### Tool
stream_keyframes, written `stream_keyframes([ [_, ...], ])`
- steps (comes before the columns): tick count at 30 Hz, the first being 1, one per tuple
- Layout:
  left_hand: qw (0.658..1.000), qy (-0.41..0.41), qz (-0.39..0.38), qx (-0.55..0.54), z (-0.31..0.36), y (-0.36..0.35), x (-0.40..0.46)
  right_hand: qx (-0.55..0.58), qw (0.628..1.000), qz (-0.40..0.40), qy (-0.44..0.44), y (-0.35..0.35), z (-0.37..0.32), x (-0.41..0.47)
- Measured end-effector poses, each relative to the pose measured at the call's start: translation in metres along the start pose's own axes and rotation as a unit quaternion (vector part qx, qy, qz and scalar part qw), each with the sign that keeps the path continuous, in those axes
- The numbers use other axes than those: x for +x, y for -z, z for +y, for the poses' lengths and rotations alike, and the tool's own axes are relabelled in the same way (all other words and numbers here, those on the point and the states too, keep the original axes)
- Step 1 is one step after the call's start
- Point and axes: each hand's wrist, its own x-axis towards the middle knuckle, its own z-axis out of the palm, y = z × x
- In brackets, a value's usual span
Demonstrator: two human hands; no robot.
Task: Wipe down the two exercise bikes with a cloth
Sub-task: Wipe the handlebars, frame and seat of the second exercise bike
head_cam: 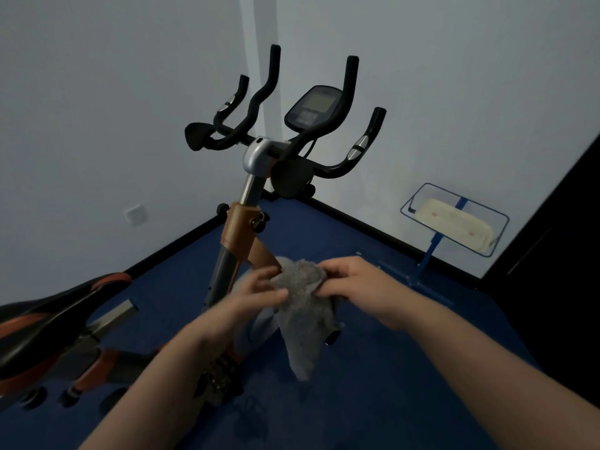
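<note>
With both hands, left hand (256,295) and right hand (352,287), pinching the cloth (303,306), your left sits nearer the bike's upright post (242,222) rising just beyond.

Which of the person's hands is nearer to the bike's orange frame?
Left. The left hand holds the grey cloth right beside the orange frame; the right hand grips the cloth's far side, farther away.

A blue-framed flat mop (454,219) with a cream pad leans against the white wall (454,92) above blue carpet (373,401), and a wall socket (136,215) sits low at left.
</note>
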Motion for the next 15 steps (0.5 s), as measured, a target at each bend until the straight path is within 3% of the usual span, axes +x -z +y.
stream_keyframes([
  [2,0.991,0.03,-0.129,-0.021,-0.027,-0.005,0.006,0.004,1.0,-0.026,-0.015,0.008,-0.007,0.003],
  [4,0.985,0.018,-0.172,0.003,-0.053,-0.013,0.01,-0.009,0.999,-0.044,-0.023,0.015,-0.01,0.004],
  [11,0.988,0.057,-0.128,-0.06,-0.08,-0.022,0.012,-0.089,0.993,0.075,-0.036,0.045,0.004,0.0],
  [15,0.966,0.121,-0.089,-0.21,-0.076,-0.024,0.015,-0.21,0.966,0.146,0.047,0.026,0.017,-0.007],
])
